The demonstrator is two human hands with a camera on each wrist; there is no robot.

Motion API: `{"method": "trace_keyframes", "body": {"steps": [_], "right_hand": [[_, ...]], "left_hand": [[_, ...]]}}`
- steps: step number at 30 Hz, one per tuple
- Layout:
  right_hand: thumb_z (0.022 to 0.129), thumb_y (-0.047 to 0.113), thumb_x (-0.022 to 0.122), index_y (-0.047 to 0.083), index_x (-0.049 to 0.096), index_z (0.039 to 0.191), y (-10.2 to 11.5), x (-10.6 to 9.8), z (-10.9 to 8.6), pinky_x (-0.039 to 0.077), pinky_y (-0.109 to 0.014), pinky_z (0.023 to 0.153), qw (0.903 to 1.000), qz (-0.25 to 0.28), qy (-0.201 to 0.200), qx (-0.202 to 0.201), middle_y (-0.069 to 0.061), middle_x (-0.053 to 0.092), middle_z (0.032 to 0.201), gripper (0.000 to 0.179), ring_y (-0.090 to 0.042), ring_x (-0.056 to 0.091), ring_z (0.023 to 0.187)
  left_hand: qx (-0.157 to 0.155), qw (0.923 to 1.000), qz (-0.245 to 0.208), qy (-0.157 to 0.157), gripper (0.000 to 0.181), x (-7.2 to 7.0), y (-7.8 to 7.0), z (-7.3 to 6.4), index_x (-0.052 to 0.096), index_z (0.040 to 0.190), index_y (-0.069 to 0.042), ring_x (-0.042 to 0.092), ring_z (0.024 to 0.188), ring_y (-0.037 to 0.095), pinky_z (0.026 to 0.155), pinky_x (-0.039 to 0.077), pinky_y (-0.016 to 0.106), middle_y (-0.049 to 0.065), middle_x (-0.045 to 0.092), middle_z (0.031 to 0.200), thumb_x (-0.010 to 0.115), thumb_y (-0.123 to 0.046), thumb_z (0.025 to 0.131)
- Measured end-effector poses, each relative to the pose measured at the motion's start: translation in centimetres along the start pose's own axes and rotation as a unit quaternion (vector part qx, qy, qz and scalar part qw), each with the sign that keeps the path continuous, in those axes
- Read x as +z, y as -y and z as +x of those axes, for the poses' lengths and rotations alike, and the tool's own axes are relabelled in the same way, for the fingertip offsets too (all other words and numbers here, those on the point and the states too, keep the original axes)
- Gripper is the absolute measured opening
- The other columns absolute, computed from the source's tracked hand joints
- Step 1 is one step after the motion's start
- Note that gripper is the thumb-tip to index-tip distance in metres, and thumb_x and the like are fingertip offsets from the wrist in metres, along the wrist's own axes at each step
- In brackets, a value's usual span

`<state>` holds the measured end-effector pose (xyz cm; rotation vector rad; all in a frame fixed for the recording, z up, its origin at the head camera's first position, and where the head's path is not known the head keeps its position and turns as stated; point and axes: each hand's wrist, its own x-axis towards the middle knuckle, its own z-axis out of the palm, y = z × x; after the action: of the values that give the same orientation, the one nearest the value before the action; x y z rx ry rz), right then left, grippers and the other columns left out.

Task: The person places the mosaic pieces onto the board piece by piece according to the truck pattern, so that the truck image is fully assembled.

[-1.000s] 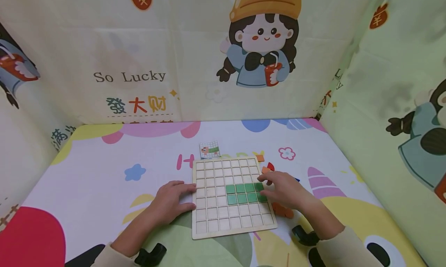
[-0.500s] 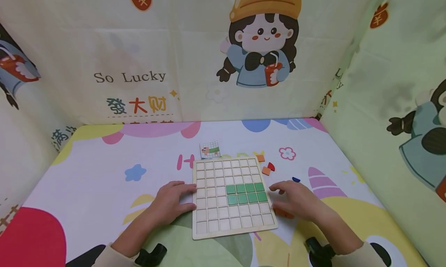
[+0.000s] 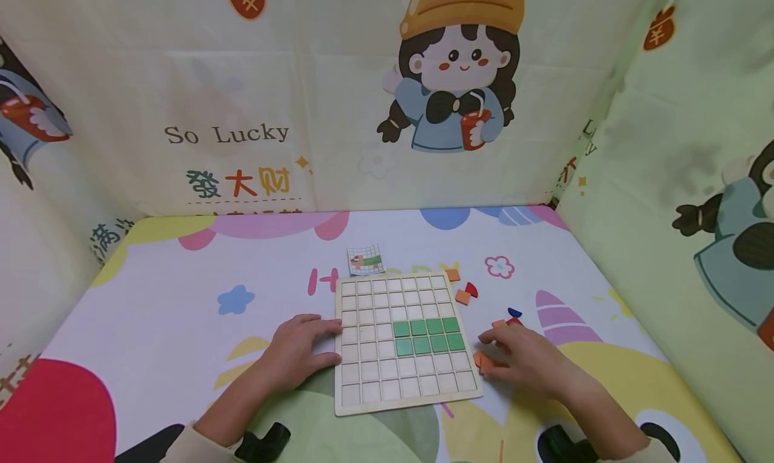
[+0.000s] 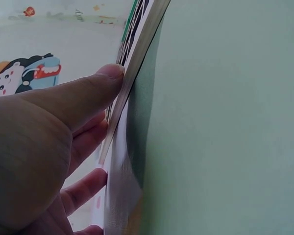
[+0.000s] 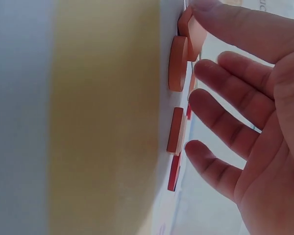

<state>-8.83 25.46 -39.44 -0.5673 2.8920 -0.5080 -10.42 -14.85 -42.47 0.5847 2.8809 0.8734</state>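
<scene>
Left hand [image 3: 296,347], fingers spread, touches the square pale wooden grid board [image 3: 386,369] along its left edge. Right hand [image 3: 527,360], fingers apart, at flat orange pieces [image 5: 178,66]; contact unclear.

Back wall [image 3: 338,80]: pale cream cloth, meeting the table's [image 3: 169,355] far edge.
Cartoon figure [image 3: 462,76]: printed right of middle, with an orange hat [image 3: 462,6], blue top [image 3: 432,132] and red cup [image 3: 469,132].
Lettering [image 3: 226,134]: "So Lucky" toward the far left corner, coloured Chinese characters [image 3: 239,183] beneath it.
Left wall [image 3: 42,248]: whitish cloth along the left edge, part of a similar figure [image 3: 27,110].
Right wall [image 3: 653,127]: greenish-tinged cloth along the right edge, with dusky patches [image 3: 689,164].
Table: white cover [image 3: 169,315], big red shape [image 3: 54,409] toward the near left corner, yellow shape [image 3: 629,375] at the right edge.
Light: soft and even.
</scene>
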Motion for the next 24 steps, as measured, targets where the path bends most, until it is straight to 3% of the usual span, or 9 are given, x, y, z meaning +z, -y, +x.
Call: {"method": "trace_keyframes", "body": {"steps": [17, 24], "right_hand": [[0.078, 0.026, 0.087, 0.017, 0.071, 0.103, 0.12, -0.06, -0.17, 0.054, -0.037, 0.081, 0.9999, -0.003, -0.003, 0.013, 0.012, 0.062, 0.095, 0.031, -0.012, 0.055, 0.088], [0.079, 0.028, 0.086, 0.017, 0.072, 0.104, 0.27, -0.03, -0.09, 0.054, -0.039, 0.083, 0.9998, -0.002, 0.004, 0.020, 0.010, 0.063, 0.097, 0.031, -0.014, 0.057, 0.091]], "left_hand": [[-0.007, 1.0000, 0.000, 0.002, 0.047, -0.02, -0.17, -0.07, 0.070, 0.127, -0.014, 0.049, 0.127, 0.036, 0.103, 0.038, 0.058, 0.001, 0.066, 0.129, 0.083, -0.026, 0.083], [-0.006, 1.0000, 0.000, 0.000, 0.047, -0.01, -0.18, -0.03, 0.071, 0.126, -0.013, 0.049, 0.127, 0.037, 0.103, 0.037, 0.058, 0.001, 0.066, 0.130, 0.083, -0.026, 0.083]]}}
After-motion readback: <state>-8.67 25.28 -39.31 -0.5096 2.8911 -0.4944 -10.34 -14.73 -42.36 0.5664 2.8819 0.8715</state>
